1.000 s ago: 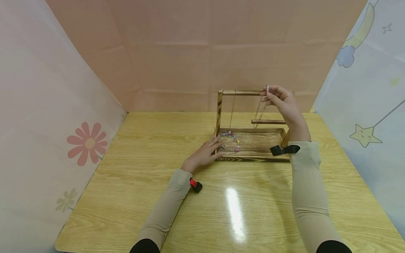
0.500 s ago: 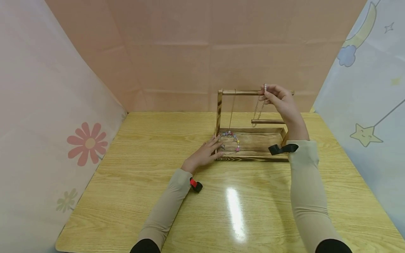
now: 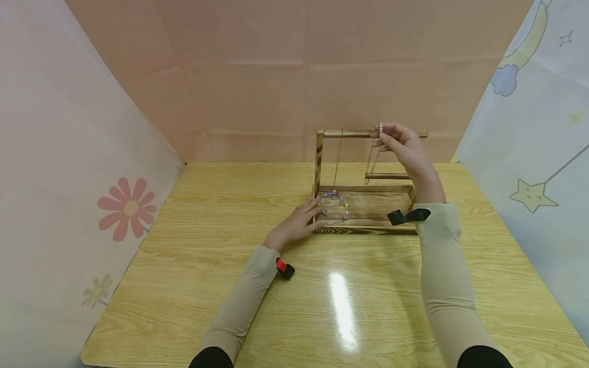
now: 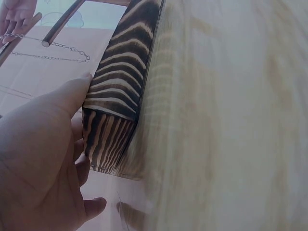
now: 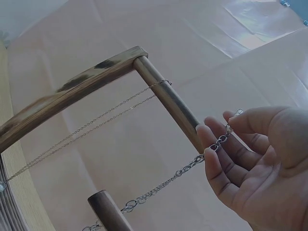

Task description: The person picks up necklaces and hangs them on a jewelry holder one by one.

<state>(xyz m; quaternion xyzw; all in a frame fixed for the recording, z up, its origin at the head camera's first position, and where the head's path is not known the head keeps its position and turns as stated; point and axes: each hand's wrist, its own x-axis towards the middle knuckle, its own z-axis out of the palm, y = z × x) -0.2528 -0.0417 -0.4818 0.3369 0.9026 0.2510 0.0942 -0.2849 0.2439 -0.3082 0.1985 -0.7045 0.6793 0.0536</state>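
My right hand [image 3: 408,151] is at the top bar [image 3: 349,134] of a wooden jewelry stand, pinching a chain necklace [image 5: 180,172] with small white beads between thumb and fingers. The beaded part shows at the fingertips, and the chain hangs down in a loop by the end of the lower bar [image 3: 388,176]. My left hand [image 3: 296,223] rests on the left end of the stand's tray [image 3: 368,231], fingers spread. In the left wrist view its thumb [image 4: 72,94] lies along the striped wooden front, with the other fingers at the end face.
A thin necklace [image 5: 86,132] hangs from the top bar, left of my right hand. A colourful beaded bracelet [image 3: 346,206] lies in the tray's left end. The upright post [image 3: 319,163] rises at the left, and a pink backdrop [image 3: 248,102] stands behind the table [image 3: 207,204].
My right hand has moved slightly left along the top bar with the necklace. The left hand has stayed in place on the tray.
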